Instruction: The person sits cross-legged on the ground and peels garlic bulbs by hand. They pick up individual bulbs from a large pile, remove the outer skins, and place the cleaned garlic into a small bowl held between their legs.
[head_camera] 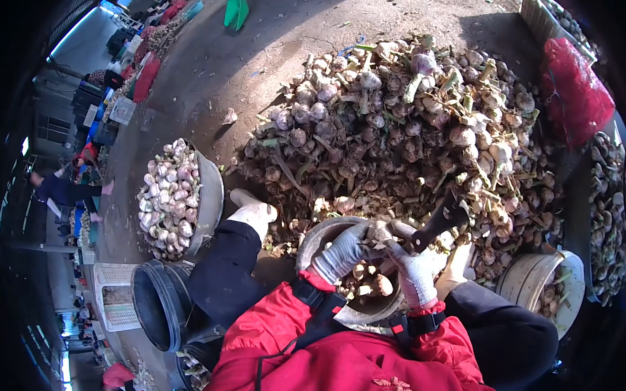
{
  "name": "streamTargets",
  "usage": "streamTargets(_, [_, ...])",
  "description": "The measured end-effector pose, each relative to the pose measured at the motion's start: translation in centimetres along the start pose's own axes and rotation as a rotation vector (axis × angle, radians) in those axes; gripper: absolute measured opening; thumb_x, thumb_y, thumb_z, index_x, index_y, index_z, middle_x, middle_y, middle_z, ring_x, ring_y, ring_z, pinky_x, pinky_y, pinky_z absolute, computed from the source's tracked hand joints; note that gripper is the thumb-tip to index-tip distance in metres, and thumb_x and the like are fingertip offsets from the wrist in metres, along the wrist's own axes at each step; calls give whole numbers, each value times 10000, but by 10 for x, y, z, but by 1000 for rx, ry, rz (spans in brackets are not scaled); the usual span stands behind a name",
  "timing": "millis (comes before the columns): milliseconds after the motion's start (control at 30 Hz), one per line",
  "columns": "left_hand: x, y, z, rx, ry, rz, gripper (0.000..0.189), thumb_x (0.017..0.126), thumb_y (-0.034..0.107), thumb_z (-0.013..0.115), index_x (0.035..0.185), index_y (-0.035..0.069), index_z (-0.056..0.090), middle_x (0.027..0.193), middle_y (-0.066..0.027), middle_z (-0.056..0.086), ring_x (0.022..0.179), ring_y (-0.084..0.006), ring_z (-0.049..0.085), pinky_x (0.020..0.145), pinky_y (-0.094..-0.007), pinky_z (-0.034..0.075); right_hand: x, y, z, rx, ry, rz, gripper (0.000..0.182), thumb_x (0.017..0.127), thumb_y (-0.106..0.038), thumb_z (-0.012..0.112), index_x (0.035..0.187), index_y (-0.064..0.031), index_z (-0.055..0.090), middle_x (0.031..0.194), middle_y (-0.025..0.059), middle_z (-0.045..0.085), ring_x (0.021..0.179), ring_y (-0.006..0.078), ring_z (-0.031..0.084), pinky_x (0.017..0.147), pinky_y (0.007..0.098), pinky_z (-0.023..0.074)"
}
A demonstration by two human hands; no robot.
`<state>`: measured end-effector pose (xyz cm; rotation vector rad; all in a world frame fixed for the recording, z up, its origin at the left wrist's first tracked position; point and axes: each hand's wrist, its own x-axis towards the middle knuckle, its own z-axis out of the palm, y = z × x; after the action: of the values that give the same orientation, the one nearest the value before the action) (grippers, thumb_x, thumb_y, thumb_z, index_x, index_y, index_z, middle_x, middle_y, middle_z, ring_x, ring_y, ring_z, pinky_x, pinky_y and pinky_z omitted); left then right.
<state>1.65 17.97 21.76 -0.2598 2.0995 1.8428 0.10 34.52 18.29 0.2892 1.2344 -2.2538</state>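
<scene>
My left hand (343,248), in a grey knit glove, holds a garlic bulb (379,233) above a round tub (319,235). My right hand (414,267), gloved as well, meets the bulb from the other side and has a dark-handled tool (440,223) in its grip; the tool's working end cannot be made out. Trimmed garlic bulbs (382,285) lie in the tub between my legs. Just beyond my hands rises a large heap of untrimmed garlic (383,120) with stalks and roots.
To the left stand a basin (209,199) heaped with cleaned garlic, a black bucket (151,304) and a white plastic crate (120,274). On the right are a white bucket (523,281) with garlic and a red mesh sack (576,93). A person (64,191) is farther off at left.
</scene>
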Motion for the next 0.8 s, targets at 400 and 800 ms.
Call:
streamTargets(400, [-73,-41,11,750,407,470,995,598,479,883,1394,66,452,1318,-161,529,1241,-325,501,1073,-432,379,-52,-12,19,-18,-251,180,322,884,-88,668,1185,5,601,955,46,669,799,109,620,700,255,512])
streamTargets(800, [-118,-16,6,-16,328,407,662,685,193,867,1243,50,541,1053,-15,587,977,-131,551,905,-300,458,-56,15,2,-311,-223,-125,261,827,-13,668,1087,-1,650,960,78,668,848,171,642,775,283,528])
